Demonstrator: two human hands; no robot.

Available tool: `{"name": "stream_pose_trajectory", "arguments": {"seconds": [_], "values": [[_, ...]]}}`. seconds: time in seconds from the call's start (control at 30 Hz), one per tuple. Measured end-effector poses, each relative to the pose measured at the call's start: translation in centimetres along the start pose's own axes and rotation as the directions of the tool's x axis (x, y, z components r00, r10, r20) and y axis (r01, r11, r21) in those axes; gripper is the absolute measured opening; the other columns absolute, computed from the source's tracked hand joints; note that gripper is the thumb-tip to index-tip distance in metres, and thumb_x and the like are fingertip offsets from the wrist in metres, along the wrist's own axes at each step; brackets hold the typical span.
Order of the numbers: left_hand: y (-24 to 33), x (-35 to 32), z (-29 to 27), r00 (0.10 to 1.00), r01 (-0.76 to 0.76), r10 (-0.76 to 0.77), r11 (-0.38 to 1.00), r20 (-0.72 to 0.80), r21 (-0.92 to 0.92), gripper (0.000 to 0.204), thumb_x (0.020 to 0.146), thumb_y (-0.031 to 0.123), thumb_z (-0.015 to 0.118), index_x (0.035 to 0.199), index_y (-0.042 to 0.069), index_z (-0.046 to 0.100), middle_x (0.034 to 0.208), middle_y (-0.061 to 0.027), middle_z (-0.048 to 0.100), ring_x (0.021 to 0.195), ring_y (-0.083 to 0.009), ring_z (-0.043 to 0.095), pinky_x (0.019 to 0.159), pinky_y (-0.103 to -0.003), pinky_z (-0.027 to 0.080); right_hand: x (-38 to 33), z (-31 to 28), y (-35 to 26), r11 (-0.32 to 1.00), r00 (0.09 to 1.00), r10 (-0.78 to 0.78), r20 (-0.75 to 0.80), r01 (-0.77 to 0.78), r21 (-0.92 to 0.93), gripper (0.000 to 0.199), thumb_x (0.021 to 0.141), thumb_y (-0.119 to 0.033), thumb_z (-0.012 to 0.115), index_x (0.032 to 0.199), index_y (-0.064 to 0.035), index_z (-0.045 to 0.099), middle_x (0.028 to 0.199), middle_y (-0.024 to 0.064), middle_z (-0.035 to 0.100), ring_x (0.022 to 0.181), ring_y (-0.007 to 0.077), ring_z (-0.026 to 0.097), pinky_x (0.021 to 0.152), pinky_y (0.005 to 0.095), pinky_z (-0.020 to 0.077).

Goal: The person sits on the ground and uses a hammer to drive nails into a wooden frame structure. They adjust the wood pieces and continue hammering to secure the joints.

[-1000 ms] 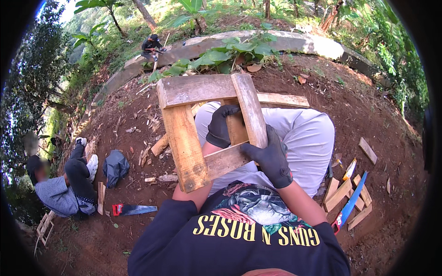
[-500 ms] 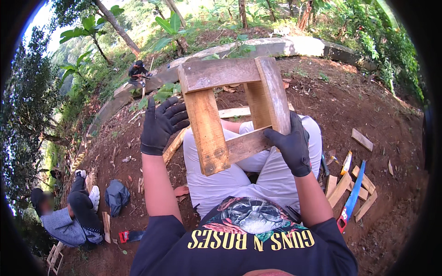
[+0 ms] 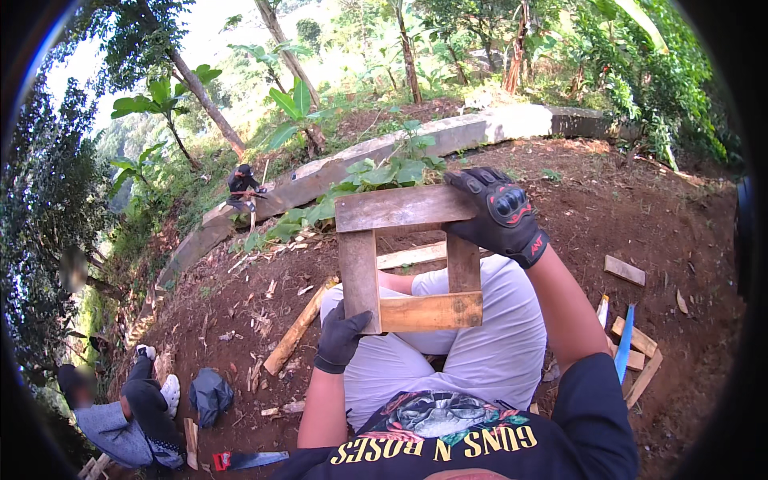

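A square wooden frame (image 3: 358,268), made of short flat boards, is held up over my lap. My left hand (image 3: 342,339), in a black glove, grips its lower left corner. The gloved right hand (image 3: 498,210) is wrapped over its upper right corner, with part of the fingers behind the board. Through the middle opening my grey trousers (image 3: 428,364) and a pale board (image 3: 412,256) on the ground beyond are visible. The lower board is lighter and more yellow than the weathered top one.
Right of me lie a blue saw blade (image 3: 625,340), wood offcuts (image 3: 645,376) and a loose block (image 3: 625,270). At left are a long timber (image 3: 300,328), a dark bag (image 3: 211,395) and a red-handled saw (image 3: 250,460). One person (image 3: 132,416) sits nearby, another (image 3: 242,188) by the low wall (image 3: 456,132).
The frame has been turned and lowered. My left hand, formerly open beside it, now grips its lower left corner. The right hand has shifted from the lower right to the upper right corner.
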State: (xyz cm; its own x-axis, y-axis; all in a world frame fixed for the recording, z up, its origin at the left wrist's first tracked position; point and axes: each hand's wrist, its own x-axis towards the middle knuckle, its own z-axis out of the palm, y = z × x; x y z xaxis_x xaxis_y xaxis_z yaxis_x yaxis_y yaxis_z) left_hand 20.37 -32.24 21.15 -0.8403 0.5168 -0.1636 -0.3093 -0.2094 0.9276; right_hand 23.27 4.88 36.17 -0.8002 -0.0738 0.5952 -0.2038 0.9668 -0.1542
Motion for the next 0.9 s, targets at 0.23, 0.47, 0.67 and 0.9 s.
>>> {"name": "stream_pose_trajectory", "arguments": {"seconds": [0.23, 0.47, 0.67, 0.9], "values": [[-2.1, -0.7, 0.6, 0.97, 0.243, -0.224, 0.923, 0.096, -0.297, 0.047, 0.104, 0.023, 0.07, 0.138, -0.008, 0.06, 0.123, -0.0173, 0.073, 0.108, -0.0299, 0.076, 0.087, -0.049, 0.068, -16.9, 4.7, -4.4, -0.376, 0.409, 0.604, 0.684, -0.61, 0.697, 0.057, 0.106, -0.037, 0.072, 0.142, 0.0055, 0.059, 0.126, 0.0153, 0.071, 0.118, 0.0245, 0.07, 0.094, 0.0361, 0.0615], [-3.2, -2.0, 3.1, 0.949, 0.305, -0.274, 0.926, 0.156, -0.224, 0.051, 0.103, 0.025, 0.072, 0.142, -0.005, 0.057, 0.118, -0.012, 0.074, 0.1, -0.0224, 0.077, 0.082, -0.04, 0.068, -20.2, 2.9, -11.0, -0.493, 0.323, 0.659, 0.679, -0.497, 0.715, 0.04, 0.105, -0.023, 0.069, 0.137, -0.0001, 0.06, 0.118, 0.0136, 0.071, 0.11, 0.0285, 0.074, 0.091, 0.0452, 0.0653], [-1.4, -3.9, 4.2, 0.937, 0.288, -0.228, 0.932, 0.263, -0.218, 0.064, 0.107, 0.038, 0.067, 0.149, -0.007, 0.05, 0.132, -0.0168, 0.068, 0.112, -0.0282, 0.076, 0.089, -0.042, 0.067, -21.9, 0.6, -11.9, -0.425, 0.418, 0.707, 0.571, -0.394, 0.815, 0.038, 0.104, -0.023, 0.071, 0.131, 0.0028, 0.066, 0.122, 0.0164, 0.07, 0.117, 0.0292, 0.071, 0.095, 0.047, 0.0642], [0.1, -7.7, -0.1, 0.93, 0.147, -0.051, 0.959, 0.365, -0.242, 0.062, 0.114, 0.044, 0.053, 0.155, -0.001, 0.047, 0.144, -0.0228, 0.065, 0.125, -0.0329, 0.071, 0.105, -0.046, 0.058, -28.3, -4.0, -7.9, -0.475, 0.412, 0.781, 0.469, -0.095, 0.875, 0.034, 0.107, -0.026, 0.067, 0.136, -0.0086, 0.068, 0.138, 0.0152, 0.068, 0.13, 0.0318, 0.065, 0.103, 0.0496, 0.0582]]}}
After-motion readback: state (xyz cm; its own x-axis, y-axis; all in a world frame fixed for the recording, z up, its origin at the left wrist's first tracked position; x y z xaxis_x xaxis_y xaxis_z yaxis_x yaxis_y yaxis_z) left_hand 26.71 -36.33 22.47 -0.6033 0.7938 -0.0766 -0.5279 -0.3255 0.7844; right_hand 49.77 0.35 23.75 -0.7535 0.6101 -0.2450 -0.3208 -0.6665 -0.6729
